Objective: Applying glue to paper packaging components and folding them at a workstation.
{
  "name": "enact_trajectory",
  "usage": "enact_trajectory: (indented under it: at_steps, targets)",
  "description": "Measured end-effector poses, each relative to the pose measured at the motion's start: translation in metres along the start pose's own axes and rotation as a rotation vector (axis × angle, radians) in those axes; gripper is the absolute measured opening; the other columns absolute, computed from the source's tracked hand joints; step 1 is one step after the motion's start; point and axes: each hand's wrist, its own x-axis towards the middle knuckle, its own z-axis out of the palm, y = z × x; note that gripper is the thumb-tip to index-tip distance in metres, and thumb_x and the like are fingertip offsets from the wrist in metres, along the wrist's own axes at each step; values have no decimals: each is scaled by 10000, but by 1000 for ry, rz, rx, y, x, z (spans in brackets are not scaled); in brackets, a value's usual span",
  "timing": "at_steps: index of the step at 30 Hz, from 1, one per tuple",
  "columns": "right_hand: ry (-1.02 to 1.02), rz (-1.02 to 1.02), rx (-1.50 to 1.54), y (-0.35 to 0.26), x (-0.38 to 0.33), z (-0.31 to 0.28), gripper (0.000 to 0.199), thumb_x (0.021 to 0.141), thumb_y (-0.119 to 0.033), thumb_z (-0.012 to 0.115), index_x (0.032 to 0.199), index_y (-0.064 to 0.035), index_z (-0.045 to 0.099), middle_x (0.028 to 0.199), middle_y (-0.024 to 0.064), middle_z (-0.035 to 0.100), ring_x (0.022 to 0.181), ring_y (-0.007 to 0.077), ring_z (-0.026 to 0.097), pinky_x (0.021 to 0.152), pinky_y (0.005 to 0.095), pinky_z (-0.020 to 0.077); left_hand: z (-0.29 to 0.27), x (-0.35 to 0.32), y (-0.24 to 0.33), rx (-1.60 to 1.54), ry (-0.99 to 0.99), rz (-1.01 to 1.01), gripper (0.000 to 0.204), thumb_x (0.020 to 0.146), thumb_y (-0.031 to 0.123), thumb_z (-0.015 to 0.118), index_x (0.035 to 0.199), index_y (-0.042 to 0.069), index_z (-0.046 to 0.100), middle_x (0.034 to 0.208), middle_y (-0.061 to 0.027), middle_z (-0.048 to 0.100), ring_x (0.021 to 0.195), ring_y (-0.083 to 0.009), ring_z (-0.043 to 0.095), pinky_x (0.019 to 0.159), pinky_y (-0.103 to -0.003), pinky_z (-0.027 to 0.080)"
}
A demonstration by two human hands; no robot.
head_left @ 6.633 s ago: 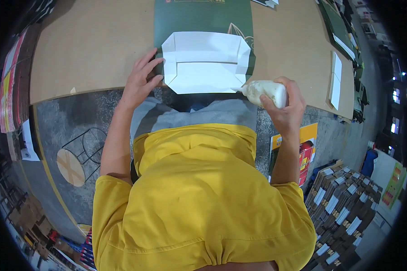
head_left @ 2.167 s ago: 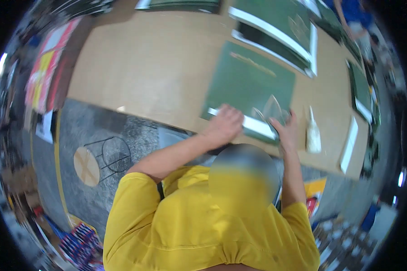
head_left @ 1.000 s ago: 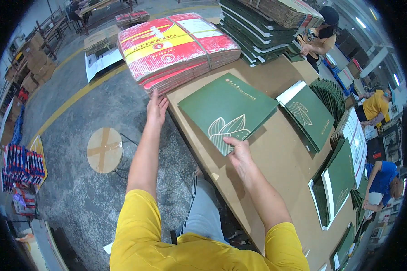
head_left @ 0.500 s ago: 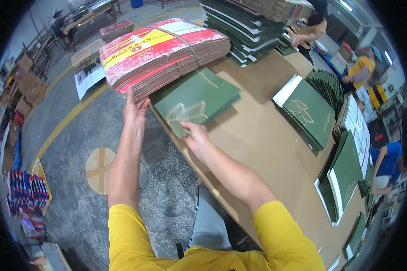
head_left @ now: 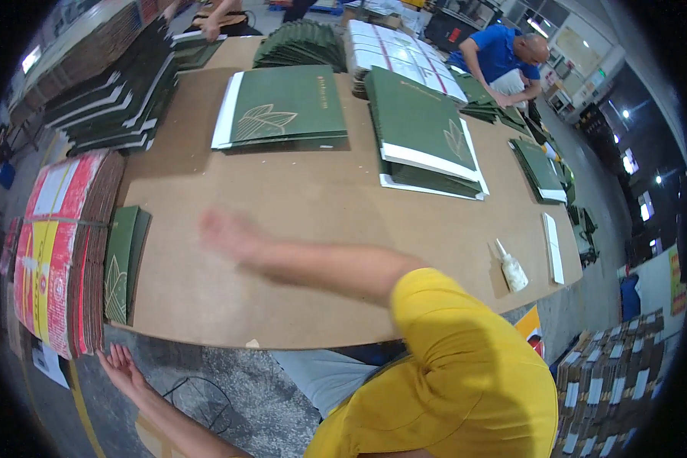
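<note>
My left hand (head_left: 122, 368) is beside the table's front left corner, fingers apart, the fingertips by the lower corner of a strapped bundle (head_left: 57, 252) with a red, white and yellow cover. Whether they touch it I cannot tell. Against the bundle's right side lies a flat green folder-like piece (head_left: 120, 267) with a gold leaf outline. Over the brown tabletop (head_left: 198, 298), my right hand (head_left: 233, 233) is smeared by motion, its fingers unclear; no held thing shows. Farther back are a green stack (head_left: 290, 107) with the same leaf print and another (head_left: 424, 126) with white flaps.
A white squeeze bottle (head_left: 514, 272) and a white strip (head_left: 552, 248) lie at the right. Tall dark green piles (head_left: 122, 95) stand at the far left. A co-worker in blue (head_left: 504, 61) works across the table; another person's hands (head_left: 214, 21) show at the top.
My view has swung right. My right hand has let go of the green piece, now lying by the bundle, and moved away over the table. My left hand remains near the bundle's corner.
</note>
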Motion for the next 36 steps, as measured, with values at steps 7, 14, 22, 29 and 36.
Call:
enact_trajectory:
  at_steps: [7, 14, 22, 29, 36]
  targets:
    - [858, -29, -1270, 19, -143, -379, 839, 747, -533, 641, 1348, -12, 375, 1424, 194, 348, 1330, 333, 306, 1080, 501, 235, 15, -83, -40, 58, -54, 101, 526, 963, 255, 473, 1337, -88, 333, 1332, -227, 447, 1212, -300, 473, 981, -373, 426]
    - [593, -235, -1409, 68, -264, -336, 459, 759, -202, 651, 1178, -49, 544, 1216, 133, 549, 1109, 286, 500, 937, 438, 382, 115, -223, -94, 216, -548, 134, 434, 918, 116, 512, 1322, -9, 414, 1274, -157, 524, 1137, -236, 529, 952, -344, 429]
    - [328, -343, -1211, 63, -416, -220, 443, 718, -255, 686, 1111, -79, 581, 1095, 113, 551, 1025, 287, 512, 925, 467, 393, 203, -385, -163, 621, -1407, 708, 300, 878, 64, 540, 1169, -5, 562, 1105, -141, 606, 1049, -276, 551, 916, -350, 438]
    - [175, -208, -1046, 77, -457, -203, 647, 724, -470, 681, 1237, -108, 528, 1246, 141, 465, 1182, 318, 404, 1001, 511, 316, 226, -398, -282, 1332, -1405, 1361, 251, 856, 189, 553, 1050, 43, 615, 1059, -131, 592, 1027, -325, 525, 901, -447, 422]
    - [210, -54, -1193, 84, -461, -210, 825, 754, -643, 556, 1365, -107, 416, 1413, 179, 348, 1336, 356, 252, 1078, 570, 161, 235, -404, -258, 1454, -1469, 1255, 168, 836, 191, 570, 896, 66, 666, 945, -107, 615, 962, -295, 552, 821, -428, 460]
